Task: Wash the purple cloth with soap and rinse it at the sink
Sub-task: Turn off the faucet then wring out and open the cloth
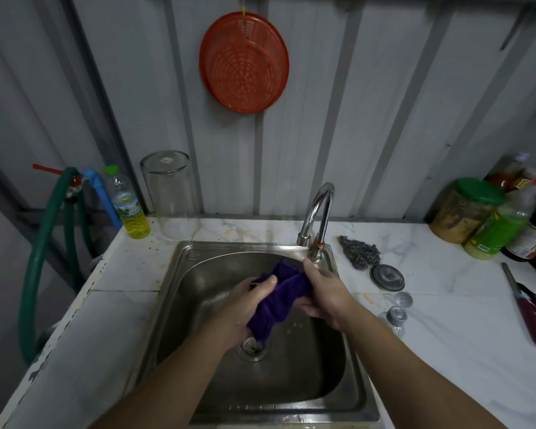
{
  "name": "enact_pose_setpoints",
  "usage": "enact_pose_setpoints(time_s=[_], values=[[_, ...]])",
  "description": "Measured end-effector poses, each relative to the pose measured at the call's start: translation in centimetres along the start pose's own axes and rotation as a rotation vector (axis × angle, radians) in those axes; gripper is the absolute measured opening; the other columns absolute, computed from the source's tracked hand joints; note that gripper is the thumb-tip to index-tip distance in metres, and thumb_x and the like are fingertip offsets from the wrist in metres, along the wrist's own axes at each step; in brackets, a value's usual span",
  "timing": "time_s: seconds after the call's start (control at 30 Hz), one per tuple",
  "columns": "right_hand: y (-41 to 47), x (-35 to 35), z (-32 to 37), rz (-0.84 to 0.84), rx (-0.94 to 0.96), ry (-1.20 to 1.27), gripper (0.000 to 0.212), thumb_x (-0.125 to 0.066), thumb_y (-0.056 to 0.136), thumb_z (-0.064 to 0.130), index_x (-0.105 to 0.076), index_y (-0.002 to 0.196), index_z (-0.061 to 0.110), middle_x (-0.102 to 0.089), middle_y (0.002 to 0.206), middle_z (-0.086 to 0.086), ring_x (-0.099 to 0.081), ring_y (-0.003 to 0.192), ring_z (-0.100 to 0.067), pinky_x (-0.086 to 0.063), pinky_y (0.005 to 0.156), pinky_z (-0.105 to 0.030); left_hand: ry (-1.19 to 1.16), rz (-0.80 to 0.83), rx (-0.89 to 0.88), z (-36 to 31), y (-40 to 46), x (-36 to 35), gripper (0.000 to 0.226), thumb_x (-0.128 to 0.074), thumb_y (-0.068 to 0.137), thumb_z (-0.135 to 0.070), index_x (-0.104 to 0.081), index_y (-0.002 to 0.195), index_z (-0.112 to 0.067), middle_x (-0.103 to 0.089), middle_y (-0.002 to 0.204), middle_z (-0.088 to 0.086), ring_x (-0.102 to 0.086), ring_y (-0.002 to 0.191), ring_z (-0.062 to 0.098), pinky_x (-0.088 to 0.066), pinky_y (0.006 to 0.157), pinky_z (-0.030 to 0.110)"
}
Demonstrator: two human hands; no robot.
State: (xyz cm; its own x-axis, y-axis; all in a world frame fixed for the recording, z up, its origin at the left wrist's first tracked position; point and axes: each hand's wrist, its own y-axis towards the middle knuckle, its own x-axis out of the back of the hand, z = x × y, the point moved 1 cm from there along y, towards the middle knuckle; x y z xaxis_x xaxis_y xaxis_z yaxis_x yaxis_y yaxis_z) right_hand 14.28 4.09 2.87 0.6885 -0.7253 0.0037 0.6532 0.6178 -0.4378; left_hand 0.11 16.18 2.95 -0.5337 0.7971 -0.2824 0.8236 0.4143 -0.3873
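The purple cloth (277, 300) is bunched into a thick roll above the steel sink (183, 274), its lower end hanging over the drain (253, 345). My left hand (245, 300) grips its lower left part. My right hand (322, 291) grips its upper right end, just under the curved chrome tap (317, 212). I cannot make out any water running from the spout. A bottle of yellow liquid with a green cap (130, 209) stands at the back left of the counter.
An upturned glass jar (172, 193) stands behind the sink. Steel wool (361, 255), a metal lid (387, 277) and two small suction cups (398, 308) lie right of it. Jars and bottles (492, 218) crowd the back right. A green hose (34, 261) hangs at left.
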Motion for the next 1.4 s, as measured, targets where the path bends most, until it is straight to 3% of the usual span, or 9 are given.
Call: enact_pose_setpoints(time_s=[0.1,0.17,0.27,0.43,0.6,0.87,1.03,1.17,1.4], values=[[-0.5,0.5,-0.2,0.092,0.029,0.388,0.017,-0.053,0.103,0.011,-0.068,0.103,0.004,-0.068,0.089,-0.019,-0.069,0.069,-0.021,-0.062,0.062,-0.034,-0.223,-0.017,0.071,-0.4,-0.9,-0.1,0.030,-0.057,0.101,-0.025,-0.064,0.116,0.001,-0.073,0.094,0.017,-0.070,0.083,0.029,-0.057,0.072,0.038],[-0.9,0.6,0.1,0.162,0.056,0.619,0.026,-0.045,0.095,-0.008,-0.064,0.113,-0.002,-0.069,0.094,-0.021,-0.069,0.075,-0.026,-0.064,0.070,-0.040,-0.325,-0.041,0.116,-0.6,-1.6,-0.2,0.027,-0.053,0.100,-0.020,-0.062,0.114,0.002,-0.071,0.099,0.021,-0.068,0.089,0.034,-0.055,0.079,0.041],[-1.4,0.1,0.3,0.194,0.112,0.768,0.022,-0.059,0.088,0.002,-0.065,0.109,-0.001,-0.073,0.094,-0.018,-0.072,0.080,-0.028,-0.065,0.076,-0.042,-0.328,-0.068,0.071,-0.8,-1.7,-0.4,0.036,-0.049,0.097,-0.003,-0.052,0.129,0.010,-0.060,0.116,0.032,-0.060,0.098,0.041,-0.051,0.084,0.046],[-3.0,-2.0,-0.9,0.163,-0.008,0.450,0.051,-0.079,0.084,0.044,-0.073,0.119,0.007,-0.076,0.117,-0.018,-0.073,0.109,-0.035,-0.062,0.084,-0.046,-0.359,-0.068,-0.117,-1.1,-1.4,-1.3,0.043,-0.063,0.089,0.007,-0.051,0.130,0.009,-0.060,0.131,0.039,-0.067,0.109,0.047,-0.056,0.094,0.059],[-3.9,-1.9,-1.7,0.062,0.087,0.242,0.035,-0.076,0.088,0.011,-0.065,0.118,-0.001,-0.074,0.109,-0.027,-0.073,0.102,-0.041,-0.059,0.090,-0.052,-0.377,0.041,-0.097,-0.9,-1.8,-0.5,0.032,-0.061,0.099,-0.022,-0.066,0.117,0.003,-0.072,0.121,0.026,-0.070,0.110,0.039,-0.060,0.092,0.053],[-6.3,-1.6,-1.8,0.028,0.096,0.243,0.028,-0.072,0.089,-0.001,-0.061,0.115,-0.003,-0.073,0.104,-0.028,-0.073,0.093,-0.042,-0.061,0.084,-0.051,-0.053,-0.215,0.020,-1.0,-2.7,-0.9,0.007,-0.068,0.097,-0.015,-0.067,0.102,-0.010,-0.081,0.074,0.006,-0.078,0.069,0.022,-0.065,0.062,0.037],[-7.9,-1.1,-2.1,0.003,-0.019,0.395,0.040,-0.076,0.089,0.014,-0.059,0.122,-0.001,-0.075,0.109,-0.026,-0.074,0.098,-0.040,-0.062,0.079,-0.047,0.001,-0.034,-0.026,-1.6,-3.8,-0.5,0.062,-0.051,0.084,0.023,-0.060,0.129,-0.018,-0.075,0.112,0.017,-0.076,0.097,0.034,-0.064,0.081,0.046],[-9.7,-0.3,-1.7,0.060,-0.033,0.328,0.049,-0.075,0.089,0.036,-0.068,0.122,0.000,-0.076,0.112,-0.022,-0.074,0.104,-0.037,-0.061,0.086,-0.046,0.169,0.104,-0.105,-1.2,-5.0,-1.2,0.074,-0.060,0.082,0.021,-0.057,0.137,-0.028,-0.075,0.117,0.017,-0.073,0.107,0.037,-0.056,0.097,0.059],[-13.0,1.5,-1.5,-0.035,0.123,0.113,0.034,-0.060,0.089,-0.016,-0.063,0.117,0.002,-0.071,0.105,-0.024,-0.070,0.090,-0.039,-0.060,0.084,-0.050,-0.076,0.142,0.093,1.4,-6.8,-3.4,0.043,-0.059,0.098,-0.002,-0.057,0.138,-0.020,-0.076,0.117,0.016,-0.075,0.102,0.036,-0.063,0.082,0.051]])
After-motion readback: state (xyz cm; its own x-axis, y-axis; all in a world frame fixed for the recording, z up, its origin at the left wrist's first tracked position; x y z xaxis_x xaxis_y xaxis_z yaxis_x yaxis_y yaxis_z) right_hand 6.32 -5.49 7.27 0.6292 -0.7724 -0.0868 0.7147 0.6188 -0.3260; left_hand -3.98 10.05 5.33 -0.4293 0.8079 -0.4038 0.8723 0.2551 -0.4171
